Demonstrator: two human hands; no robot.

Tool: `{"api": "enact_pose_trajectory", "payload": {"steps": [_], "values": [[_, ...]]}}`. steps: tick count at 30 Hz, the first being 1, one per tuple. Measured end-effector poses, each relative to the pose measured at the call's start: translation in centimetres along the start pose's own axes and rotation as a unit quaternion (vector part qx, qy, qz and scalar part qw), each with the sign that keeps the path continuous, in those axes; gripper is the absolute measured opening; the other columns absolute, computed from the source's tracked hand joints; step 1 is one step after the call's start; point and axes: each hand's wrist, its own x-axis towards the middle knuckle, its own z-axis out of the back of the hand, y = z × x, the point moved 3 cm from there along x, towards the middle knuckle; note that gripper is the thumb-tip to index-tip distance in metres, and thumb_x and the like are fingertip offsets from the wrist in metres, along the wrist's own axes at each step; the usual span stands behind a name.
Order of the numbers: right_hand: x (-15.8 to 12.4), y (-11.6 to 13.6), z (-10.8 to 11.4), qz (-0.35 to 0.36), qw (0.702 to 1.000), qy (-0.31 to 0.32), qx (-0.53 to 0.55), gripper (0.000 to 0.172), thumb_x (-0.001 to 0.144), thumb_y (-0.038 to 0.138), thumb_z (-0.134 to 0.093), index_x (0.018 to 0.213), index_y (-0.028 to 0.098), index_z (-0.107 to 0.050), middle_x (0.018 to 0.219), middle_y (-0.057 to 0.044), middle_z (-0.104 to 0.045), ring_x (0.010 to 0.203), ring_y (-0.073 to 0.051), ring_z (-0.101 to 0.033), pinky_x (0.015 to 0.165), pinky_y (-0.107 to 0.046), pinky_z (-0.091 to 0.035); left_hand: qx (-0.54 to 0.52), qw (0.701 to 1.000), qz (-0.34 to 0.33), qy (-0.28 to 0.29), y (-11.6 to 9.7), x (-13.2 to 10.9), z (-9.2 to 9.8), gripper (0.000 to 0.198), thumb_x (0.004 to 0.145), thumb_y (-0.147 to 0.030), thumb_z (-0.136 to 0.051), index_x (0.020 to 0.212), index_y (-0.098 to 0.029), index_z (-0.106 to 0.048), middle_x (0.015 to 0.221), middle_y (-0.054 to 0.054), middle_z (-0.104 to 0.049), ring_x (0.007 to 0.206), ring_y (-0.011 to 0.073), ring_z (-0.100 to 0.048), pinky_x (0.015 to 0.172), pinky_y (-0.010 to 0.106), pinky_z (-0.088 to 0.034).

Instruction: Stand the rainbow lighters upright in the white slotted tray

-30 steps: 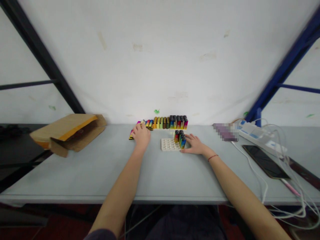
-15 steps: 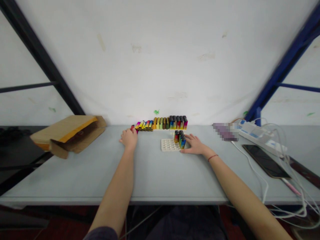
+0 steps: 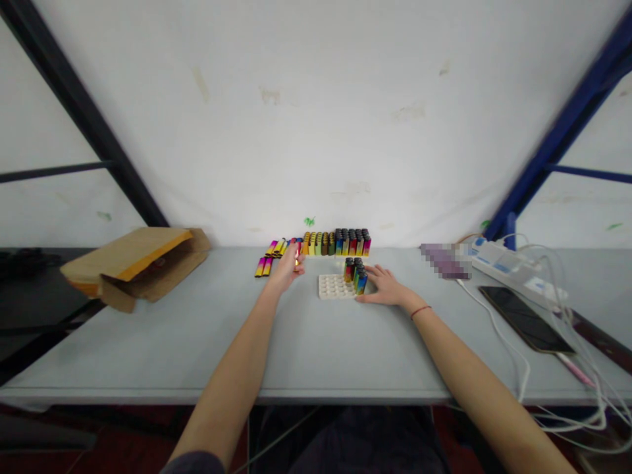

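Observation:
My left hand (image 3: 284, 270) is closed around a small red-and-yellow cylinder (image 3: 298, 254), held above the table left of a white tray with round holes (image 3: 336, 287). Several dark-topped colourful cylinders (image 3: 361, 282) stand upright along the tray's right side. Spread round that side is my right hand (image 3: 388, 288), its thumb by the near corner and its fingers behind. Farther left, two pink-and-yellow cylinders (image 3: 263, 266) lie side by side, and a small pile of cylinders (image 3: 279, 247) lies behind them, partly hidden by my left hand.
By the wall stand yellow-topped cylinders (image 3: 318, 243) and black-topped cylinders (image 3: 352, 242) in rows. An opened cardboard package (image 3: 143, 263) lies at the left. On the right are a phone (image 3: 526, 318), a power strip (image 3: 518, 273), white cables (image 3: 494, 322) and a blurred purple object (image 3: 444, 260).
My left hand has moved right from the pile's left end, carrying a cylinder. Two pink-and-yellow cylinders now show where it was. My right hand and the tray have stayed put.

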Motion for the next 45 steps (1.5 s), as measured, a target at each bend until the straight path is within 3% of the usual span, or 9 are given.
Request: {"api": "enact_pose_trajectory", "payload": {"steps": [5, 7, 10, 13, 26, 45], "values": [[0.1, 0.0, 0.0, -0.002, 1.000, 0.005, -0.006, 0.103, 0.073, 0.086, -0.056, 0.153, 0.023, -0.042, 0.161, -0.014, -0.034, 0.148, -0.045, -0.025, 0.119, -0.061, -0.022, -0.012, 1.000, 0.014, 0.006, 1.3, 0.2, -0.4, 0.025, 0.090, -0.043, -0.058, 0.090, -0.019, -0.051, 0.058, -0.007, -0.050, 0.040, 0.0067, -0.045, 0.042, 0.018, -0.036], [0.1, -0.1, 0.0, -0.003, 1.000, 0.005, -0.004, 0.104, 0.072, 0.086, -0.057, 0.153, 0.022, -0.042, 0.161, -0.015, -0.034, 0.148, -0.045, -0.026, 0.119, -0.061, -0.022, -0.037, 0.999, 0.036, -0.001, 1.8, 0.4, -0.7, 0.025, 0.091, -0.044, -0.053, 0.085, -0.021, -0.049, 0.054, -0.008, -0.047, 0.036, 0.0072, -0.040, 0.039, 0.019, -0.033], [0.0, -0.1, 0.0, -0.002, 1.000, 0.004, 0.000, 0.104, 0.072, 0.085, -0.057, 0.153, 0.022, -0.043, 0.162, -0.015, -0.034, 0.148, -0.045, -0.025, 0.118, -0.062, -0.022, -0.068, 0.997, 0.046, -0.011, 2.1, 0.3, -1.1, 0.039, 0.089, -0.058, -0.048, 0.076, -0.022, -0.045, 0.046, -0.011, -0.035, 0.030, 0.0059, -0.025, 0.034, 0.018, -0.021], [0.0, -0.1, 0.0, -0.002, 1.000, 0.007, 0.001, 0.103, 0.072, 0.085, -0.058, 0.153, 0.023, -0.042, 0.162, -0.014, -0.033, 0.148, -0.045, -0.024, 0.119, -0.062, -0.021, -0.070, 0.996, 0.053, -0.028, 2.2, 0.1, -1.3, 0.050, 0.086, -0.069, -0.044, 0.067, -0.022, -0.041, 0.041, -0.011, -0.027, 0.029, 0.0055, -0.019, 0.032, 0.018, -0.015], [-0.1, 0.0, 0.0, -0.004, 1.000, 0.007, 0.004, 0.102, 0.073, 0.084, -0.059, 0.153, 0.022, -0.043, 0.162, -0.014, -0.033, 0.149, -0.045, -0.024, 0.120, -0.062, -0.020, -0.107, 0.986, 0.039, -0.118, 2.8, -0.5, -2.2, 0.034, 0.090, -0.036, -0.030, 0.060, -0.022, -0.033, 0.039, -0.010, -0.018, 0.029, 0.0063, -0.012, 0.033, 0.018, -0.007], [-0.1, 0.1, 0.1, -0.008, 1.000, 0.009, 0.002, 0.101, 0.073, 0.083, -0.060, 0.153, 0.022, -0.044, 0.162, -0.014, -0.033, 0.149, -0.045, -0.023, 0.120, -0.061, -0.020, -0.097, 0.987, 0.035, -0.123, 3.0, -0.7, -2.4, 0.034, 0.090, -0.040, -0.032, 0.062, -0.023, -0.033, 0.041, -0.010, -0.018, 0.030, 0.0062, -0.012, 0.034, 0.019, -0.006]]}}
